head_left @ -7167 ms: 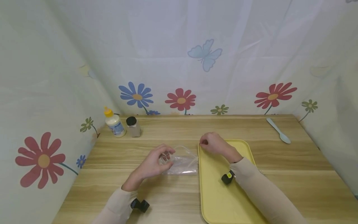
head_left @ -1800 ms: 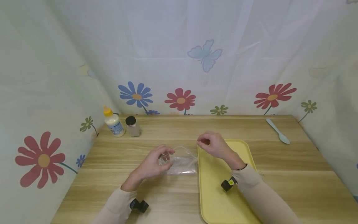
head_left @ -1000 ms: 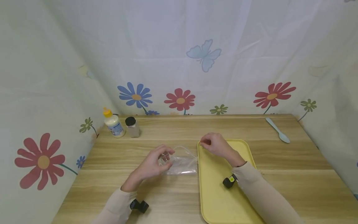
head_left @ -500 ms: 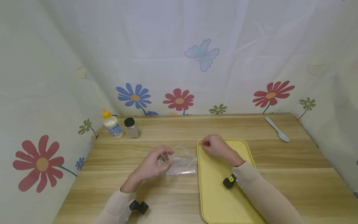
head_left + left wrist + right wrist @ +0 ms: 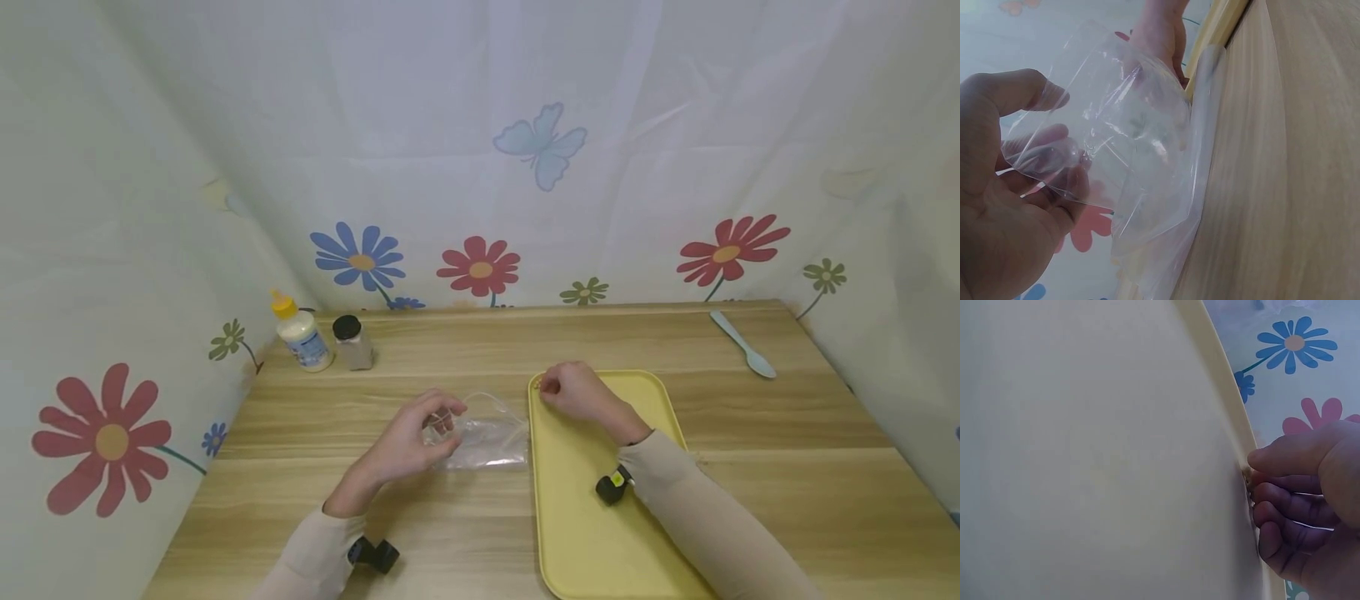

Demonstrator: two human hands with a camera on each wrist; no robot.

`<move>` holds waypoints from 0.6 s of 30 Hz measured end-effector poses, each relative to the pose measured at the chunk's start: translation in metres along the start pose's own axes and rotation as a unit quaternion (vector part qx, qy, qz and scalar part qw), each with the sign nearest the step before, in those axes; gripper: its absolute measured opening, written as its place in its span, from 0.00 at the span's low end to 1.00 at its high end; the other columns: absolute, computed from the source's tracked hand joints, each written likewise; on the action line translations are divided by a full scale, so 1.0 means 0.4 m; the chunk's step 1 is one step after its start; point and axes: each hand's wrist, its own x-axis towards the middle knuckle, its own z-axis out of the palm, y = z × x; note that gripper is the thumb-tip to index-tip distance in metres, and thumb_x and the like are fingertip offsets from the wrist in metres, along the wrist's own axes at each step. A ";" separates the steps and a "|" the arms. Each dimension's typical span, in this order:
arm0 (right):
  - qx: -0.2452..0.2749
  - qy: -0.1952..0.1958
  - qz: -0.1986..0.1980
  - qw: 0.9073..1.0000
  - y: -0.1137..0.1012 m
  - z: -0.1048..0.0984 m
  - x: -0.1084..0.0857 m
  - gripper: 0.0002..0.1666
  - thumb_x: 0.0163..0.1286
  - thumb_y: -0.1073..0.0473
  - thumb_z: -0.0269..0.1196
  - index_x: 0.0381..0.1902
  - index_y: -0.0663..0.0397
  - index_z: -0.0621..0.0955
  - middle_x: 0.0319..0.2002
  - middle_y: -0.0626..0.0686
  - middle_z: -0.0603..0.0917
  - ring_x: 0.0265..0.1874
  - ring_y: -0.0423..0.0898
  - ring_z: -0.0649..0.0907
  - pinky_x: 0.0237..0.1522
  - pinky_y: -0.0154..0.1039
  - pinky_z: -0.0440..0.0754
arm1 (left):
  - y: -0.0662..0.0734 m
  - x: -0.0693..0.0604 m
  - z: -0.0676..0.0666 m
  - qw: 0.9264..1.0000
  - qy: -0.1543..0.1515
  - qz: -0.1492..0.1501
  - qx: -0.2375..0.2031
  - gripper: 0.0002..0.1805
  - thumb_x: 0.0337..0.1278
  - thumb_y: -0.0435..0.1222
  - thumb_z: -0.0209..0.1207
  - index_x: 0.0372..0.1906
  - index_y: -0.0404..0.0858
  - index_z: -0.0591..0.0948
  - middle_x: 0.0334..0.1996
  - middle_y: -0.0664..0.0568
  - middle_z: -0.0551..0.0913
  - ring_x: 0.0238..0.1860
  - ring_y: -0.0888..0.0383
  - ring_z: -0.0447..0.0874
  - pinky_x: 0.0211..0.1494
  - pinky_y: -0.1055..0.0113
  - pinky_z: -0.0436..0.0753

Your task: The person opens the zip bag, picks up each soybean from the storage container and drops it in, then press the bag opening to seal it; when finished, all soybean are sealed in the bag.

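Quite clear, wrinkly and glossy, the thin plastic bag [image 5: 491,443].

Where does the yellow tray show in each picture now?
Head: yellow tray, low, just right of centre.
Left wrist: only a strip, top, right of centre.
Right wrist: tray fills the left and middle.
Shared landmark: right hand, at its rim.

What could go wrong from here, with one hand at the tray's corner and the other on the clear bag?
1. The tiny tan bits lie close to the rim of the yellow tray, right by the right hand, so one might get flicked over the edge.
2. The clear bag looks thin and limp, so it might collapse or slip from the left hand.
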 end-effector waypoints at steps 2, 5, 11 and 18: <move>0.002 -0.004 0.005 1.000 -0.001 0.002 0.001 0.02 0.58 0.62 0.67 0.28 0.55 0.86 0.24 0.46 0.85 0.25 0.38 0.80 0.33 0.33 0.80 | -0.025 0.001 0.008 1.000 0.001 0.003 0.002 0.22 0.47 0.23 0.66 0.51 0.30 0.78 0.41 0.41 0.79 0.38 0.43 0.79 0.44 0.54 0.83; 0.001 -0.008 0.012 1.000 -0.001 0.006 0.003 0.02 0.58 0.62 0.68 0.27 0.54 0.86 0.24 0.46 0.84 0.24 0.37 0.80 0.32 0.33 0.80 | -0.050 0.002 0.016 1.000 0.005 0.007 0.003 0.23 0.46 0.24 0.67 0.51 0.31 0.78 0.42 0.40 0.79 0.38 0.46 0.79 0.43 0.56 0.83; -0.016 -0.014 0.017 1.000 0.000 0.010 0.008 0.03 0.59 0.61 0.68 0.27 0.53 0.85 0.24 0.46 0.85 0.24 0.38 0.80 0.32 0.34 0.80 | -0.062 0.000 0.014 1.000 0.005 0.015 -0.003 0.22 0.47 0.27 0.68 0.51 0.34 0.79 0.43 0.44 0.80 0.38 0.54 0.79 0.43 0.62 0.82; -0.013 -0.027 0.025 0.999 0.000 0.008 0.009 0.03 0.59 0.62 0.67 0.28 0.53 0.86 0.24 0.46 0.85 0.25 0.38 0.80 0.32 0.34 0.80 | -0.061 -0.002 0.011 1.000 0.005 0.026 -0.007 0.22 0.47 0.28 0.67 0.51 0.34 0.79 0.43 0.45 0.80 0.38 0.55 0.78 0.43 0.64 0.82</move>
